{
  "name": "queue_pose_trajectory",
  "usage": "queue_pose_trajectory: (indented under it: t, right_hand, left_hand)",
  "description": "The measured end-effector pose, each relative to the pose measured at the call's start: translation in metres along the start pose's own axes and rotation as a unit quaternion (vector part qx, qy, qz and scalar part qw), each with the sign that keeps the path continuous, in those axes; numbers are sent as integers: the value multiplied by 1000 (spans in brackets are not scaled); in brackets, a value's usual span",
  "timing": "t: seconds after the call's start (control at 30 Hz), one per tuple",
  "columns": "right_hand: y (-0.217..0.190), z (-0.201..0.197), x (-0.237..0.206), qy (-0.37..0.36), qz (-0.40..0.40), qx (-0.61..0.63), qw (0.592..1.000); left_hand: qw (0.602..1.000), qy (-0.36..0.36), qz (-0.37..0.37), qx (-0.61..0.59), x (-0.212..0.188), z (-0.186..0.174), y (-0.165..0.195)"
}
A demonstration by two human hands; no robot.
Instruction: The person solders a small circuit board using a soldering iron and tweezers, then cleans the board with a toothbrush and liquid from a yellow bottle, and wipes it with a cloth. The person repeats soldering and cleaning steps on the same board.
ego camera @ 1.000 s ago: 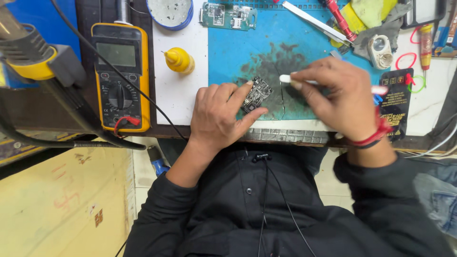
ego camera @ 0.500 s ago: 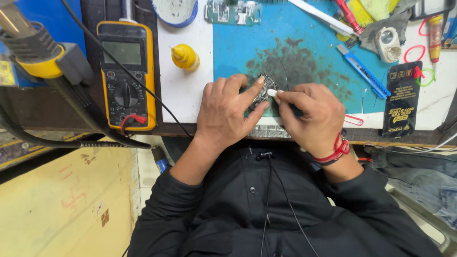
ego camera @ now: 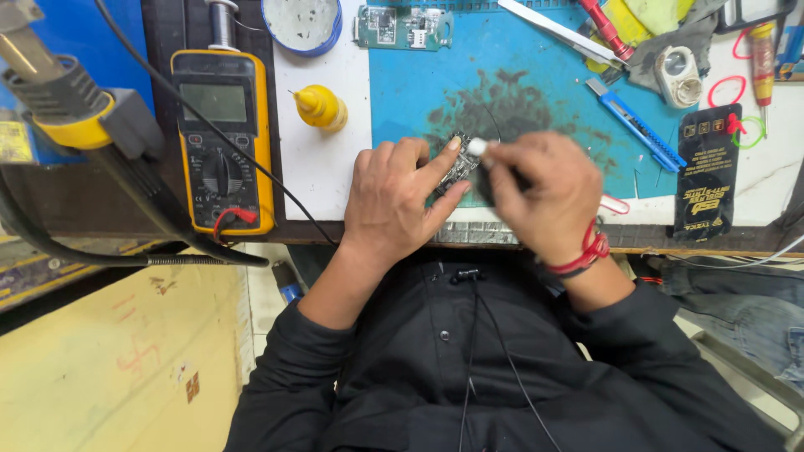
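My left hand (ego camera: 400, 194) presses a small dark circuit board (ego camera: 453, 168) flat onto the stained blue work mat (ego camera: 519, 75), index finger stretched over its top. My right hand (ego camera: 543, 189), blurred from motion, grips a thin tool with a white tip (ego camera: 477, 147) that touches the board's upper right edge. A red thread band circles my right wrist. The tool's shaft is hidden inside my fist.
A yellow multimeter (ego camera: 222, 138) with leads lies left, beside a small yellow squeeze bottle (ego camera: 319, 107). A green circuit board (ego camera: 402, 27) and a round tin (ego camera: 301, 21) sit at the back. A blue utility knife (ego camera: 635, 124), screwdrivers, a black packet (ego camera: 708, 172) lie right. A hot-air handpiece (ego camera: 71, 100) hangs far left.
My right hand moved left from the mat to the board, bringing the white tip against it. The left hand stayed on the board. The camera view shifted slightly.
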State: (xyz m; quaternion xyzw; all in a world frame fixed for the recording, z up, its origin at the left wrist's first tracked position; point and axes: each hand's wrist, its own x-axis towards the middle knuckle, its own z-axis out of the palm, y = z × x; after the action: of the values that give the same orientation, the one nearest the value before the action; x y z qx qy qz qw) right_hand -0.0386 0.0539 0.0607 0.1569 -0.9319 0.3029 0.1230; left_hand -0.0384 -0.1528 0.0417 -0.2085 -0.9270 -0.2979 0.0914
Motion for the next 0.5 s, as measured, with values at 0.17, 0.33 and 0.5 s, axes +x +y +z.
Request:
queue_pose_trajectory:
  t: [0.17,0.33,0.5]
  right_hand:
    - [-1,-1,5,-24,8,-12,1000]
    - [-3,-4,17,-23,-26,-14,999]
    - [4,-9,20,-61,-10,-2,998]
  left_hand:
    - [1000,-4,0,-1,0,-2,0]
    - [1000,0,-3,-9,1,-3,0]
    - [1000,7,-6,-7,0,-3,1]
